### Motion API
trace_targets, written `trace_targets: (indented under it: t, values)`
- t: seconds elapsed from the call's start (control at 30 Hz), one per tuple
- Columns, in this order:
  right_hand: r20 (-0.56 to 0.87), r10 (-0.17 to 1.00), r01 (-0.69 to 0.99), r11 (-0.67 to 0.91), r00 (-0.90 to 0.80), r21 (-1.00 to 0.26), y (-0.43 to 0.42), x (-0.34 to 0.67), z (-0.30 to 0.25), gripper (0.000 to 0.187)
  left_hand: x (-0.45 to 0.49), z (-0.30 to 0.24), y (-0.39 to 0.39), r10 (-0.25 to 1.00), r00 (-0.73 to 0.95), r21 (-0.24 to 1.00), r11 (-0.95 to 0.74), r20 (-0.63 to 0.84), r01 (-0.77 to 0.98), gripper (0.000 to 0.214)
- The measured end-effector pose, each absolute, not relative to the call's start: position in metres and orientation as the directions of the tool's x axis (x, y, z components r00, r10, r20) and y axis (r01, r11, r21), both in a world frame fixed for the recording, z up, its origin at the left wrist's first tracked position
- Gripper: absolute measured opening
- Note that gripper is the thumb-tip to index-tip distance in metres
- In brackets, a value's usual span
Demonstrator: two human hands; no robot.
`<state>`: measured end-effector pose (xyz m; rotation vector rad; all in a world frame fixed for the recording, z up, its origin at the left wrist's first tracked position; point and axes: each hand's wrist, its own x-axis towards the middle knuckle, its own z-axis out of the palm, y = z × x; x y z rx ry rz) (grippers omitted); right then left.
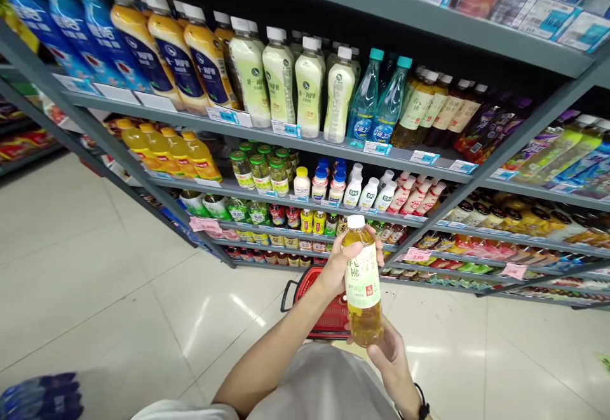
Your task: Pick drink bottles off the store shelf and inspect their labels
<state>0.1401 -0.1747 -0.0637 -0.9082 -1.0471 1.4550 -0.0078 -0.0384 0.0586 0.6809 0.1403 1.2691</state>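
Note:
I hold a bottle of golden tea [364, 280] with a white cap and a pale green label upright in front of me. My left hand [344, 262] wraps round its upper part from the left, fingers curled behind the label. My right hand [391, 351] cups its base from below, with a black band on the wrist. Under the bottle a red shopping basket [323, 311] with a black handle stands on the floor.
Grey shelves [305, 142] packed with drink bottles run across the view ahead, from upper left down to the right. Price tags line the shelf edges. Glossy white floor tiles [119, 293] spread to the left. A pack of blue bottles [40, 396] lies at the bottom left.

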Motion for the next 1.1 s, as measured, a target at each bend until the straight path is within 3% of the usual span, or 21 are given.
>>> trace_targets:
  t: [0.17,0.47,0.9,1.1]
  values:
    - [-0.02,0.998,-0.266,-0.005,0.056,-0.964,-0.182,0.148,-0.088,0.071,-0.009,0.06,-0.044,0.931,0.28,0.523,0.121,0.236,-0.844,0.052]
    - [0.049,0.998,-0.174,0.053,0.03,-0.983,-0.182,0.155,-0.077,0.067,-0.003,0.059,-0.05,0.925,0.294,0.521,0.132,0.24,-0.843,0.053]
    - [-0.031,0.999,-0.134,-0.026,0.035,-0.991,-0.181,0.16,-0.065,0.076,0.006,0.058,-0.051,0.922,0.311,0.532,0.149,0.23,-0.834,0.052]
    - [-0.035,0.998,-0.129,-0.029,0.042,-0.991,-0.179,0.161,-0.065,0.069,0.008,0.058,-0.05,0.923,0.31,0.512,0.157,0.227,-0.845,0.052]
